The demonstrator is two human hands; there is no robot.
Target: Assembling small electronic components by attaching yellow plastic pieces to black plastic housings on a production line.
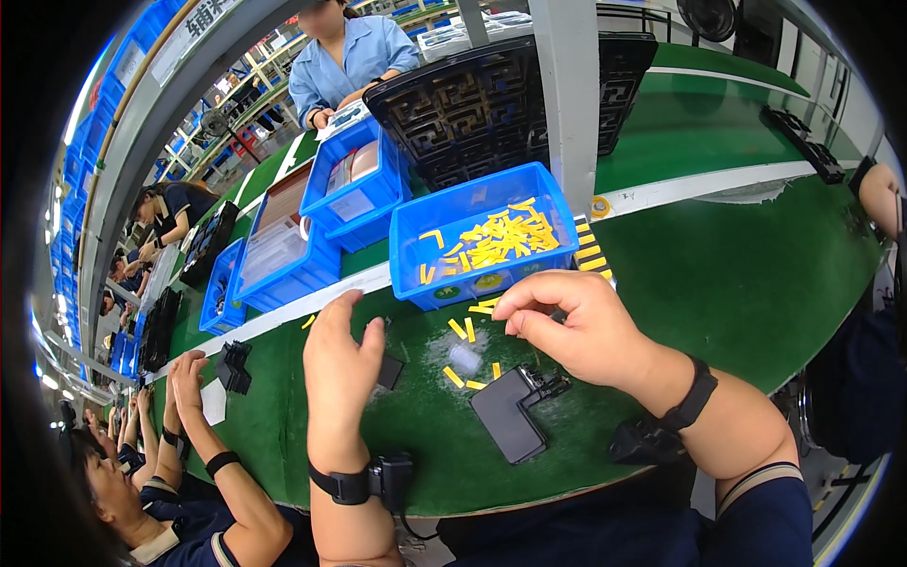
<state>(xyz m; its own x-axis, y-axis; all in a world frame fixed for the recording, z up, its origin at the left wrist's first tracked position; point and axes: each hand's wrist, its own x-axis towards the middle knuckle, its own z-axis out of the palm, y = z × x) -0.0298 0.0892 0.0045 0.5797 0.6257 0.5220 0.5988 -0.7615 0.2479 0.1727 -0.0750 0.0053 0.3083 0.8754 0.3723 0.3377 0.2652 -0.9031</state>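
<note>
My left hand (342, 378) hovers over the green bench, its fingers stretched out and its thumb apart, holding nothing. Beside its thumb lies a small dark square pad (389, 372). My right hand (581, 326) has thumb and forefinger brought together in a pinch; whatever sits between them is too small to make out. Several small yellow strips (470, 330) are scattered by its fingertips, around a pale translucent piece (464, 357). Below my right hand is a black L-shaped part (510, 416). Just beyond my hands stands a blue bin (436, 295) holding a heap of yellow strips (510, 238).
More blue bins (300, 283) line the back left. Behind the yellow strips' bin, black moulded trays (463, 109) lean by a grey post (569, 113). Stacked black parts (233, 367) lie at left near a co-worker's arms (222, 444). Another person (345, 61) stands across the bench.
</note>
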